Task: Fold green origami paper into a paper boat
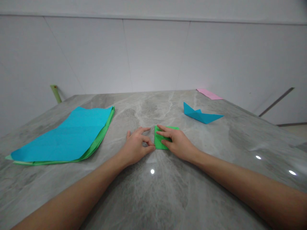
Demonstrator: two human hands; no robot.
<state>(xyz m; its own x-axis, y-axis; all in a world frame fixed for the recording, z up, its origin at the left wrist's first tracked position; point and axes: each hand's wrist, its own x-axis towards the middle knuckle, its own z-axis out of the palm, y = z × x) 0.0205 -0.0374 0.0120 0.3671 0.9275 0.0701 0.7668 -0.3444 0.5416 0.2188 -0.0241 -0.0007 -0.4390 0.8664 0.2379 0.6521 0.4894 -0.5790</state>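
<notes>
A small folded green paper (160,141) lies flat on the grey marble table (153,191) in front of me. My right hand (176,142) rests on top of it, fingers stretched out flat and pressing it down. My left hand (136,147) sits just left of the paper, thumb and forefinger tips meeting at its lower left corner, the other fingers curled.
A stack of blue sheets (67,135) over green sheets (102,135) lies at the left. A folded blue paper boat (200,115) stands beyond my right hand. A pink sheet (209,93) lies at the table's far right edge. White wall panels stand behind.
</notes>
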